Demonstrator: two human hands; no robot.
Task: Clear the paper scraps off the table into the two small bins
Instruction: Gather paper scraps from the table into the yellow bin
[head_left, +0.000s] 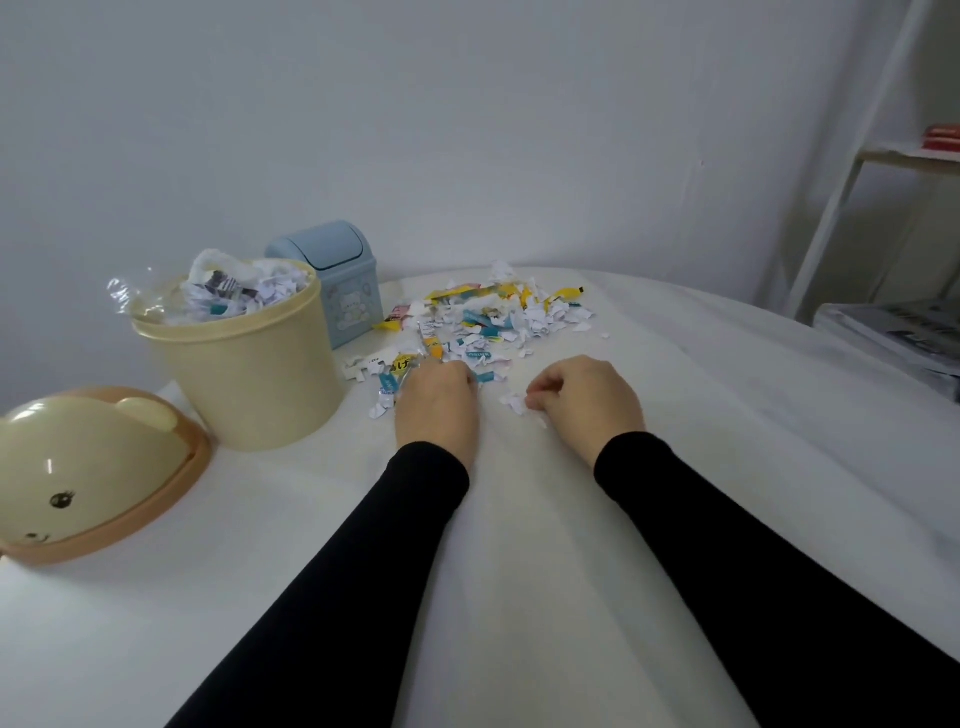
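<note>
Here the cream bin (249, 364) stands open at the far left of the bench (571, 545), heaped to the rim with scraps, and its bear-faced lid (88, 473) lies off to the near left, presumably set aside so paper can drop straight in. The blue bin (332, 283) sits just behind it with its swing lid down. The main pile of paper scraps (488, 317) lies in the far middle of the bench, beyond both hands. The left hand (436, 402) rests knuckles-up at the pile's near edge, fingers curled over coloured strips; it seems to be gathering them, though the grip itself is hidden. The right hand (587, 400) is curled too, thumb and fingertips pinching a small white scrap (514, 402) from a loose cluster just to its left. Much of the pile is not yet cleared.
</note>
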